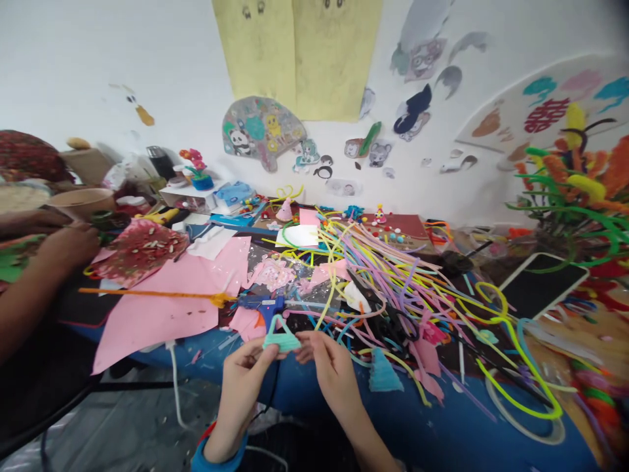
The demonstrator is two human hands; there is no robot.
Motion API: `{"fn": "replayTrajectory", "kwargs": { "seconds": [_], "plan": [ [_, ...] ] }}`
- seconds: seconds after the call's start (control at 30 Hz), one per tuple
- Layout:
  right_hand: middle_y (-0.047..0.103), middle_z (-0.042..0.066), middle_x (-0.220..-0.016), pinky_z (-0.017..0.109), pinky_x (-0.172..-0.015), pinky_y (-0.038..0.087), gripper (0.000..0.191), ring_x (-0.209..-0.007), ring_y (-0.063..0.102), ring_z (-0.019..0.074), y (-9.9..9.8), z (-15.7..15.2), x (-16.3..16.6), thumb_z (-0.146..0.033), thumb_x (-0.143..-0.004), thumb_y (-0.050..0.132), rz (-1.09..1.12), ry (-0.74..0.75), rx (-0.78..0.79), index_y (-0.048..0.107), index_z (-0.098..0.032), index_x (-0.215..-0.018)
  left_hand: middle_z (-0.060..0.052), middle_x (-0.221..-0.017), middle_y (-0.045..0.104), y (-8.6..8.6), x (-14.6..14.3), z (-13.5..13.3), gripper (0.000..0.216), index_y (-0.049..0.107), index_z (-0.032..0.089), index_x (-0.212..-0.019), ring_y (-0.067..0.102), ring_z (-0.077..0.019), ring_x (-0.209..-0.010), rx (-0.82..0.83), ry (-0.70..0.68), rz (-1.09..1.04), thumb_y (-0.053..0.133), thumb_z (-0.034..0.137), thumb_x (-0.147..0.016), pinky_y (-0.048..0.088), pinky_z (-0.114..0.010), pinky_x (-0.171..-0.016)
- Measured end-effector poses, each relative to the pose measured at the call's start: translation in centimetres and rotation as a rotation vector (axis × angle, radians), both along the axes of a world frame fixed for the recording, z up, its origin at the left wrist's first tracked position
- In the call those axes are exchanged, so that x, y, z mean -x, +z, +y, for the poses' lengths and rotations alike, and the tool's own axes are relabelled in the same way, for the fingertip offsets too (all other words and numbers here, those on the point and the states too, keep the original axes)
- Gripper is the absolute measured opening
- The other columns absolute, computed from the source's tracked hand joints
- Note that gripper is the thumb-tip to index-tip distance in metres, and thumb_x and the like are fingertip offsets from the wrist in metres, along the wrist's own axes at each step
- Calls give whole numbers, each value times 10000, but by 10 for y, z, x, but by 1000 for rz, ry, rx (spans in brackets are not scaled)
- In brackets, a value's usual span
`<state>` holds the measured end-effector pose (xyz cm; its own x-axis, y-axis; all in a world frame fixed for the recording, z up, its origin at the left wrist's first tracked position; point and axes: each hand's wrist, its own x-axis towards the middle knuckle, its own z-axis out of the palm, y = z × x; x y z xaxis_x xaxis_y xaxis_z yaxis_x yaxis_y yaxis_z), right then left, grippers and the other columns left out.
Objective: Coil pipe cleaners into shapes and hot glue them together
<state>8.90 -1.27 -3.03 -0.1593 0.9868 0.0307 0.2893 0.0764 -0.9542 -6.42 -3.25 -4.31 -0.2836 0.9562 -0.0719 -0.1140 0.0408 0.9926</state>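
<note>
- where's the mint-green fuzzy piece (282, 342)?
- just below the middle of the frame, pinched between the thumb and fingers of the left hand (249, 368). it has a wide ribbed band at the bottom and an open, pointed loop on top.
- and the right hand (330, 367)?
- just beside it, fingers bent, tips near the piece's right corner. i can't tell whether they grip it or not.
- what's around them?
- a blue glue gun (270, 305) just above the piece, a teal fuzzy shape (384, 372) to the right of the right hand, and a heap of pipe cleaners (361, 249) spreading from the centre toward the right.
- and over on the left?
- a pink sheet (162, 324), with a co-worker's hand (71, 249) near the left edge.
</note>
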Motion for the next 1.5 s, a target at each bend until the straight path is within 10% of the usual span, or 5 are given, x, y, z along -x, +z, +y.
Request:
{"fn": "replayTrajectory", "kwargs": {
  "seconds": [0.13, 0.43, 0.7, 1.13, 1.5],
  "plan": [
    [738, 132, -917, 325, -758, 508, 407, -877, 709, 259, 9, 19, 31, -412, -990, 338, -502, 6, -55, 653, -159, -937, -27, -671, 731, -1, 23, 2, 249, 735, 153, -794, 664, -166, -600, -3, 118, -36, 772, 385, -711, 538, -260, -678],
    [719, 250, -859, 397, -703, 505, 277, -842, 713, 368, 12, 37, 73, -304, -860, 576, -704, 43, -22, 614, -53, -972, 12, -712, 651, -6, 41, 6, 258, 701, 148, -822, 568, -121, -674, -67, 237, -68, 732, 396, -757, 449, -192, -643],
    [728, 160, -820, 349, -707, 488, 215, -796, 705, 306, -5, 37, 63, -238, -850, 500, -334, -27, -20, 591, -118, -1004, -45, -874, 725, -11, 47, 12, 281, 710, 146, -868, 663, -190, -919, -35, 228, -404, 767, 377, -719, 498, -301, -882],
    [612, -21, -638, 249, -586, 474, 147, -517, 517, 110, -9, 16, 57, -322, -847, 518, 569, -57, 28, 566, -186, -877, -9, -629, 714, 3, 48, 13, 255, 697, 156, -849, 674, -168, -622, -92, 195, -60, 767, 368, -725, 527, -247, -671],
    [607, 4, -486, 241, -492, 468, 332, -442, 527, 123, -45, 6, 50, -438, -710, 729, 533, -171, 55, 631, -169, -541, -40, -760, 761, 13, 44, 18, 187, 712, 170, -836, 708, -196, -695, -162, 278, 219, 733, 326, -734, 555, -258, -664]
  ]
}}
